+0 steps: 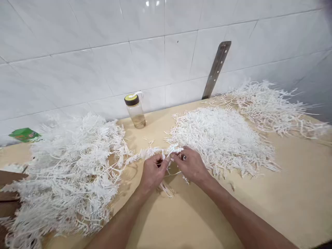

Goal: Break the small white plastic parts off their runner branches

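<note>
My left hand and my right hand meet over the middle of the table. Thumbs and fingers of both are pinched on a white branching strand, which looks like a thin plastic twig. Thin white ends hang below the hands. A trail of similar white pieces runs left from my fingers to a large loose heap of white branching strands. Just right of my right hand lies a flatter, denser pile of short white pieces. My fingertips partly hide the held strand.
Against the tiled wall stand a clear bottle with a dark and yellow lid and a leaning metal strip with holes. Another white heap lies at the back right of the wooden table. A green packet is at far left.
</note>
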Demonstrator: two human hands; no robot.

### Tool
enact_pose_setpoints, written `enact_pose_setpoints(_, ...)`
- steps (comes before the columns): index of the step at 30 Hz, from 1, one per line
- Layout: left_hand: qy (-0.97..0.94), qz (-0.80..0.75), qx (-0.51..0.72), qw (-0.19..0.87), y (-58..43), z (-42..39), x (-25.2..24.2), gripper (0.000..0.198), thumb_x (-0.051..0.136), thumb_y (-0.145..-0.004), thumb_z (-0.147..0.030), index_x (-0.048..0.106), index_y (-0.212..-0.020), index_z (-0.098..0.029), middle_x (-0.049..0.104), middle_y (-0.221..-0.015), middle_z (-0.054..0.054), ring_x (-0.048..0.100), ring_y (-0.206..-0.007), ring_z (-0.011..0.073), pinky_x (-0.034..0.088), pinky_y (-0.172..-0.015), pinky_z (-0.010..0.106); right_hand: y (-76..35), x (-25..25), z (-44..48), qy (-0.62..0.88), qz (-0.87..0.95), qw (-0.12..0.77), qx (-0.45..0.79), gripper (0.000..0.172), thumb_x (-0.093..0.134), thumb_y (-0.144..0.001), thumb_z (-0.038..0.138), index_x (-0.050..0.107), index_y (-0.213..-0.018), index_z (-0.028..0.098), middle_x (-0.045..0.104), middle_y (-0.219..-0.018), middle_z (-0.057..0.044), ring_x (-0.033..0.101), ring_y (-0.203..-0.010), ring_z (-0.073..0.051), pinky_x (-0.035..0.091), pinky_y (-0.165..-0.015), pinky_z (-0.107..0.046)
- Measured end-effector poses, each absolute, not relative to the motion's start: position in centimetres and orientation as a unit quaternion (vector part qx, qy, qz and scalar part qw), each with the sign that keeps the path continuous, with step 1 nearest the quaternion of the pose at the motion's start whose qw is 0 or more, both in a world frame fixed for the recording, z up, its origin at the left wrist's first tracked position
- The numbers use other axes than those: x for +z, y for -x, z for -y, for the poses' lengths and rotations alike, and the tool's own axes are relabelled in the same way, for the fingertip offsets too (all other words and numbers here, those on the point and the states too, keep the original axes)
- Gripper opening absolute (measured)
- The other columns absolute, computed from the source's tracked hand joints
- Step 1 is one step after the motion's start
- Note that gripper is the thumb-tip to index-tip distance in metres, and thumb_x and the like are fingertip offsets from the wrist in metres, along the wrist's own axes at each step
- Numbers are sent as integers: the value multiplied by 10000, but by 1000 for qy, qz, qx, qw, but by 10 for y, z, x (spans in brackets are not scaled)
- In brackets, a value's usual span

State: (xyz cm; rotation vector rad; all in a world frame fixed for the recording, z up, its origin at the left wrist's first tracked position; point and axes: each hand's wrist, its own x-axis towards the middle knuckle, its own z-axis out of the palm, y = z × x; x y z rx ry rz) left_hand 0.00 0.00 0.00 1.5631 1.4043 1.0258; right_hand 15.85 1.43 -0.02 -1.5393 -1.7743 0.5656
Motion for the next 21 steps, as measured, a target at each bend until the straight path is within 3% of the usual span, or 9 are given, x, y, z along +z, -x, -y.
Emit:
enact_pose_setpoints(7,-612,-579,406,355,-2,1,-1,329,574,-802,-370,447,-561,-185,413,-547,-46,381,-548,98,300,-526,221,-151,-12,-11,538,755,365,83,273,500,-937,216,630,-703,160,595,-849,-69,538,-652,-148,396,-609,-281)
enact_pose_setpoints(13,-593,-576,417,378,-1,1,-4,320,586,-785,-369,437,-568,-189,398,-543,-48,373,-538,96,297,-514,217,-146,-12,-14,568,721,382,106,253,541,-901,222,595,-659,171,545,-705,-30,526,-611,-150,411,-610,-279)
enact_pose_setpoints(18,-587,-541,429,424,-3,4,-4,314,604,-789,-368,436,-592,-191,376,-552,-54,362,-536,92,294,-521,219,-164,-13,-22,575,714,394,68,127,510,-811,106,599,-738,158,599,-847,-76,535,-651,-157,418,-618,-286)
enact_pose_setpoints(21,-579,-537,440,429,-4,4,-5,348,608,-800,-389,429,-579,-189,359,-557,-53,342,-544,90,289,-531,224,-177,-11,-27,603,682,402,104,100,536,-794,150,609,-728,172,609,-799,-59,562,-674,-173,435,-654,-300)
